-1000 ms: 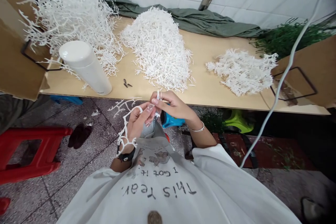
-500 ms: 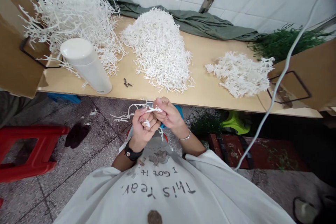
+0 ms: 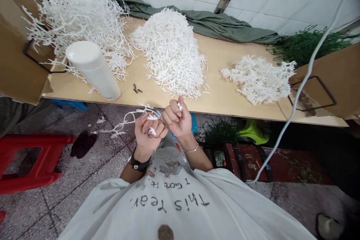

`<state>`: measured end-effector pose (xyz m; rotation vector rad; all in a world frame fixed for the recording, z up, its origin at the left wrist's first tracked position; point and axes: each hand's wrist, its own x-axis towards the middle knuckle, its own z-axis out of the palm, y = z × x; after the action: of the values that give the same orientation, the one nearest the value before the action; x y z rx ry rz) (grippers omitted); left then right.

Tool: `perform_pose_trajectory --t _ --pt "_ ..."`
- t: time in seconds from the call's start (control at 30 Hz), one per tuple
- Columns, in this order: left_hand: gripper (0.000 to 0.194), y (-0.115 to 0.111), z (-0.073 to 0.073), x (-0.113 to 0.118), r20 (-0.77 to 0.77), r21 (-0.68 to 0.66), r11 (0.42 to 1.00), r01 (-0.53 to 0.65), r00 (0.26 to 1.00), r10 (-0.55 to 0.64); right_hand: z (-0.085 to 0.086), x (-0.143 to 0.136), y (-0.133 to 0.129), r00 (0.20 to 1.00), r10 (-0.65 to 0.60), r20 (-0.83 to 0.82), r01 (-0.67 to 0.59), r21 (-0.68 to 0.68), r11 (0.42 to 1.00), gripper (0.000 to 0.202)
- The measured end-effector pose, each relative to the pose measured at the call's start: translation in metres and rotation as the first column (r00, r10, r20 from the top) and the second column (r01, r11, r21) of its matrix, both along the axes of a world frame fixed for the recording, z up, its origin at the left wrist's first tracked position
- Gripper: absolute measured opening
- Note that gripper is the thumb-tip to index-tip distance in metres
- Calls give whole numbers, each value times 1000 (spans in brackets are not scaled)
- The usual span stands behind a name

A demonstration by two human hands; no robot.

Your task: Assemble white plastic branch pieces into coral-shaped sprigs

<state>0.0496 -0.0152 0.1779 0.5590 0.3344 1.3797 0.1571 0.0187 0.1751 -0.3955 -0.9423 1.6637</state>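
My left hand [image 3: 149, 133], with a black wristband, is closed around a white branched plastic sprig [image 3: 123, 122]. Its thin forked stems stick out to the left, and small white tips show between the fingers. Close beside it, at the edge of the worktop, my right hand [image 3: 177, 118] has its fingers curled in. A small white sprig tip [image 3: 179, 107] is pinched at its thumb. Beyond the hands lies a mound of short white pieces [image 3: 174, 56]. A tangled heap of long white branches [image 3: 81, 15] stands at the back left.
A white bottle [image 3: 94, 71] stands at the left, near several dark seeds [image 3: 137, 89]. A smaller white pile [image 3: 258, 78] lies on the right of the cardboard-coloured worktop [image 3: 213, 101]. A pale cable [image 3: 295, 101] hangs across the right side. A red stool [image 3: 53, 180] is lower left.
My hands have come apart slightly. The right has lifted and turned, with a small white tip at its thumb; the left has shifted left with the branched sprig.
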Motion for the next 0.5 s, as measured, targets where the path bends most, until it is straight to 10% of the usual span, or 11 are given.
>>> perform_pose_trajectory --t 0.23,0.4,0.5 --pt "50 4 3 -7 -208 -37 998 58 976 -64 16 22 5 911 -349 218 320 160 934 36" --pt "34 4 -7 -21 -406 37 995 -90 909 97 17 69 60 482 -809 336 594 554 584 20" --pt "33 2 -10 -28 -541 69 995 -77 835 102 7 92 94 232 -844 483 464 708 532 34"
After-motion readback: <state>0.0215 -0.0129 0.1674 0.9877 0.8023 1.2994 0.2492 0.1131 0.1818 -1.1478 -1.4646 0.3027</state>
